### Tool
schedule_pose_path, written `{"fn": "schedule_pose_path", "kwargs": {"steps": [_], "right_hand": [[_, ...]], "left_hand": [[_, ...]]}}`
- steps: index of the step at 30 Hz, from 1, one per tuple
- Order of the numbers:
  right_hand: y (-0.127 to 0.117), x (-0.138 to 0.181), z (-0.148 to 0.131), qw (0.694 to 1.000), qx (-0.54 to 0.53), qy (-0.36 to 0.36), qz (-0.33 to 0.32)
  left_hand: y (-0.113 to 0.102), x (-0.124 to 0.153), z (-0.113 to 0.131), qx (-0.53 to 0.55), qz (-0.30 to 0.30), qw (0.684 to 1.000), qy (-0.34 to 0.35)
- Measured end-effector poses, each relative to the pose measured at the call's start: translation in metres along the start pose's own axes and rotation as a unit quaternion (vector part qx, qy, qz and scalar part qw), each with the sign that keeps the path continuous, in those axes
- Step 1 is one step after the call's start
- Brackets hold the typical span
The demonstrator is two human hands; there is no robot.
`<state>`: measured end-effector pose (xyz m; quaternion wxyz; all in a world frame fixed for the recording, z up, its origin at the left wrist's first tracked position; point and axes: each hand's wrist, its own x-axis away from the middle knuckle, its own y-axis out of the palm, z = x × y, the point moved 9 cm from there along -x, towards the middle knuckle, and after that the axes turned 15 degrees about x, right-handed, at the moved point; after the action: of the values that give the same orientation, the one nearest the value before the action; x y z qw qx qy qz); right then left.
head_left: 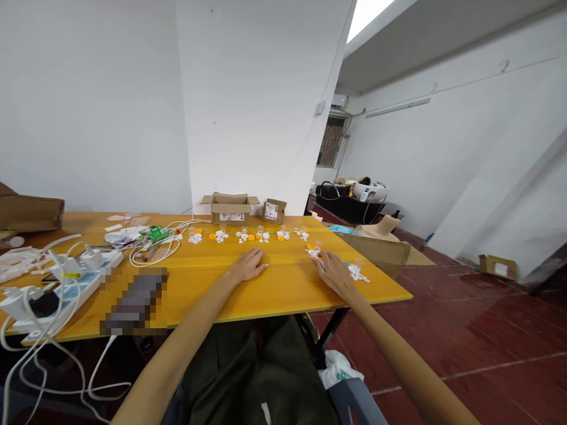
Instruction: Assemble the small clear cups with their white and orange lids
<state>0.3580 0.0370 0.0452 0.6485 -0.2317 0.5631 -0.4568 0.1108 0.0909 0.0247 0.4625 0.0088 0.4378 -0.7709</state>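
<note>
the left hand [248,265] lies flat, palm down on the yellow worktop [283,289], fingers loosely spread, holding nothing. the right hand [331,271] rests palm down too, fingers apart, its fingertips touching a small cluster of white and orange parts [313,251]; more white parts [358,273] lie just beside it near the worktop's right edge. further back a row of white and orange parts [248,235] runs across. behind that an open cardboard box [230,207] stands; i cannot tell what is inside. a smaller box [273,211] is beside it.
</note>
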Motion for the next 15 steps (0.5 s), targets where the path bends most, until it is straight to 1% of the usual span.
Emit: {"fn": "schedule_pose_path", "kwargs": {"steps": [2,4,7,9,11,13,15], "right_hand": [[0.000,0.000,0.004,1.000,-0.017,0.008,-0.005],[-0.004,-0.001,0.007,0.999,-0.033,0.017,0.010],[-0.022,-0.003,0.004,0.995,-0.057,0.022,0.078],[-0.035,-0.006,-0.009,0.989,-0.079,0.016,0.122],[-0.042,-0.011,-0.031,0.983,-0.112,0.004,0.144],[-0.043,-0.018,-0.056,0.977,-0.150,-0.001,0.149],[-0.036,-0.027,-0.074,0.972,-0.186,0.028,0.137]], "left_hand": [[-0.005,0.002,-0.004,0.019,0.022,1.000,-0.002],[-0.009,0.002,-0.006,0.047,0.052,0.998,0.005],[-0.012,0.003,-0.007,0.075,0.082,0.994,0.008],[-0.010,0.003,-0.008,0.074,0.078,0.994,-0.003],[-0.007,0.003,-0.008,0.064,0.067,0.996,-0.017],[-0.006,0.004,-0.006,0.056,0.058,0.996,-0.022],[-0.006,0.004,-0.003,0.056,0.058,0.997,-0.017]]}}
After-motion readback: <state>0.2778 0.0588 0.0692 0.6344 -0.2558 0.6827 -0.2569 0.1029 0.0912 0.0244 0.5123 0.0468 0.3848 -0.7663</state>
